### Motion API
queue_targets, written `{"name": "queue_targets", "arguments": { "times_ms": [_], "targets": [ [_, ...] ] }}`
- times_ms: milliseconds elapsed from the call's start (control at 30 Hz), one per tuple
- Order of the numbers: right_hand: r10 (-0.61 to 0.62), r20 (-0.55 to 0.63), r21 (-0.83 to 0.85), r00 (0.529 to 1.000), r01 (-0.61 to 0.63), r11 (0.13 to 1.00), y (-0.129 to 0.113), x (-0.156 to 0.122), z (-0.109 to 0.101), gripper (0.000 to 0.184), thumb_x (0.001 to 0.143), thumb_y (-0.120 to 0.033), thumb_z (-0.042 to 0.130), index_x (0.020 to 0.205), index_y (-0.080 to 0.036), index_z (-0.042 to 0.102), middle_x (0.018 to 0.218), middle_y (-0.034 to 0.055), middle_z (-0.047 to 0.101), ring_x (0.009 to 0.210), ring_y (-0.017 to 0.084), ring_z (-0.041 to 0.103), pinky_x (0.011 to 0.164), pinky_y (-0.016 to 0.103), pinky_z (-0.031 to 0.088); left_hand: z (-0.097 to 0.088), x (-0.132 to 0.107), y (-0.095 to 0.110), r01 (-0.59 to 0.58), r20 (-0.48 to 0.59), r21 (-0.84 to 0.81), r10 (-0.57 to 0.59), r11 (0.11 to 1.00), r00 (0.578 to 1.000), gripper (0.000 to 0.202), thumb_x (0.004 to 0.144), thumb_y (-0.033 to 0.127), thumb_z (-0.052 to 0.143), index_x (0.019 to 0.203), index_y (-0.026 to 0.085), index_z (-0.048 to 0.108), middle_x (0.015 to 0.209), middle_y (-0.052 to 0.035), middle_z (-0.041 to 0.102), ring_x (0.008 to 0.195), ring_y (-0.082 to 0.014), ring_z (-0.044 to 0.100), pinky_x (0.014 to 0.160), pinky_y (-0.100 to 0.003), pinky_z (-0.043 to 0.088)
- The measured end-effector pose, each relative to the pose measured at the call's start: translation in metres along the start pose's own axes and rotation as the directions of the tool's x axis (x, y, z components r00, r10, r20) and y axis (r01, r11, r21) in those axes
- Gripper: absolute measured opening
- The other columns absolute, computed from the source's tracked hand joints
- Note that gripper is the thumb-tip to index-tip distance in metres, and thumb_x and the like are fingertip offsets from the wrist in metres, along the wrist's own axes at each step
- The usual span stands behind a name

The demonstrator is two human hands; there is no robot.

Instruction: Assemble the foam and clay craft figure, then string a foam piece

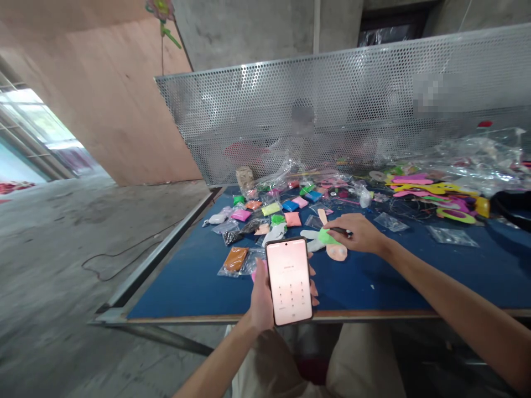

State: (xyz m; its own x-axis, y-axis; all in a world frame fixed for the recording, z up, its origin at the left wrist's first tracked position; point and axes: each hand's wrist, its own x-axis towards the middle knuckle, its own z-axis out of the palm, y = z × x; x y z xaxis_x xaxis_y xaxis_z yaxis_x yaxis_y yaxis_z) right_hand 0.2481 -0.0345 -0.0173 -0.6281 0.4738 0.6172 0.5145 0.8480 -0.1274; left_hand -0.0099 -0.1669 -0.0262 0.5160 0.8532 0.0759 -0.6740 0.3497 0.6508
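My left hand (262, 298) grips a smartphone (289, 280) upright over the table's near edge; its pink screen shows a number keypad. My right hand (360, 232) rests on the blue table (373, 282) with its fingers closed on a thin dark tool (341, 231). The tool's tip touches a small clay figure (327, 242) with a green middle, white parts and a peach foot. Behind the phone lie several small bags of coloured clay (271, 213), in orange, pink, yellow, blue and green.
A perforated metal screen (332, 105) stands along the table's far side, with people blurred behind it. Coloured foam shapes (431, 193) and crumpled clear plastic bags (481, 155) fill the far right. Bare concrete floor with a cable (120, 254) lies to the left.
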Motion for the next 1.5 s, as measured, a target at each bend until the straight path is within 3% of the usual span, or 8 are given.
{"name": "queue_targets", "arguments": {
  "times_ms": [267,433,533,800,967,1167,1367,1500],
  "targets": [
    [0.008,0.017,0.012,1.000,-0.008,1.000,0.001,0.000,0.000,0.026,0.096,-0.035,0.051,0.104,-0.020,0.070,0.073,0.0021,0.071,0.061,0.014,0.060,0.063,0.027,0.040,-0.005,-0.009,0.033,0.010,-0.114,0.026,-0.007,1.000,0.993,0.082,0.087,0.075,0.032,0.130,0.011,0.058,0.107,-0.0166,0.065,0.083,-0.0302,0.064,0.077,-0.049,0.054],
    [-0.020,0.017,0.025,1.000,0.020,0.999,0.001,0.001,0.000,0.024,0.096,-0.033,0.051,0.102,-0.020,0.070,0.065,0.0003,0.066,0.060,0.013,0.058,0.062,0.026,0.039,-0.041,-0.035,0.085,0.071,-0.377,0.134,-0.015,0.988,0.926,0.073,0.089,0.069,0.039,0.132,0.013,0.057,0.113,-0.0193,0.068,0.089,-0.0357,0.069,0.081,-0.056,0.055],
    [-0.036,0.023,0.025,0.999,0.035,0.999,0.001,0.001,0.000,0.024,0.096,-0.033,0.050,0.101,-0.020,0.070,0.061,-0.0002,0.063,0.058,0.013,0.057,0.061,0.026,0.038,-0.066,-0.052,0.117,0.037,-0.475,0.239,0.083,0.970,0.876,0.074,0.088,0.069,0.039,0.134,0.013,0.055,0.112,-0.0209,0.069,0.082,-0.0364,0.070,0.077,-0.059,0.055],
    [-0.021,0.046,-0.008,0.999,0.021,1.000,0.001,0.000,0.003,0.027,0.096,-0.036,0.049,0.104,-0.020,0.069,0.067,0.0017,0.067,0.063,0.015,0.060,0.063,0.026,0.039,-0.102,-0.075,0.173,-0.169,-0.381,0.431,0.349,0.886,0.856,0.075,0.090,0.070,0.027,0.131,0.015,0.058,0.108,-0.0152,0.070,0.082,-0.0324,0.069,0.070,-0.048,0.058],
    [-0.018,0.042,-0.009,0.999,0.018,1.000,0.003,-0.002,0.005,0.027,0.096,-0.036,0.048,0.103,-0.021,0.070,0.071,0.0022,0.070,0.063,0.015,0.060,0.063,0.027,0.040,-0.105,-0.076,0.179,-0.198,-0.339,0.449,0.371,0.871,0.864,0.075,0.090,0.071,0.031,0.129,0.013,0.058,0.102,-0.0143,0.071,0.081,-0.0292,0.068,0.073,-0.044,0.058],
    [-0.001,0.053,0.011,0.999,0.001,1.000,0.000,-0.001,0.004,0.027,0.096,-0.037,0.049,0.103,-0.022,0.070,0.068,0.0010,0.068,0.061,0.014,0.059,0.062,0.027,0.039,-0.093,-0.072,0.173,-0.190,-0.328,0.460,0.364,0.868,0.872,0.083,0.096,0.064,0.001,0.129,0.012,0.058,0.101,-0.0078,0.071,0.081,-0.0245,0.068,0.072,-0.038,0.056],
    [-0.002,0.061,0.024,0.998,0.001,1.000,0.001,-0.002,0.004,0.025,0.097,-0.035,0.047,0.101,-0.022,0.068,0.072,0.0023,0.069,0.064,0.015,0.060,0.064,0.027,0.040,-0.097,-0.070,0.175,-0.181,-0.356,0.399,0.334,0.899,0.873,0.079,0.094,0.068,0.016,0.130,0.011,0.057,0.102,-0.0142,0.071,0.082,-0.0295,0.069,0.073,-0.045,0.058],
    [0.006,0.063,0.115,0.998,-0.013,0.993,-0.004,0.004,0.007,0.022,0.098,-0.029,0.042,0.106,-0.021,0.061,0.092,0.0062,0.070,0.075,0.017,0.062,0.068,0.028,0.043,-0.083,-0.054,0.167,-0.233,-0.336,0.374,0.365,0.898,0.868,0.078,0.090,0.072,0.028,0.131,0.012,0.056,0.104,-0.0168,0.071,0.082,-0.0319,0.069,0.073,-0.049,0.059]
  ]
}}
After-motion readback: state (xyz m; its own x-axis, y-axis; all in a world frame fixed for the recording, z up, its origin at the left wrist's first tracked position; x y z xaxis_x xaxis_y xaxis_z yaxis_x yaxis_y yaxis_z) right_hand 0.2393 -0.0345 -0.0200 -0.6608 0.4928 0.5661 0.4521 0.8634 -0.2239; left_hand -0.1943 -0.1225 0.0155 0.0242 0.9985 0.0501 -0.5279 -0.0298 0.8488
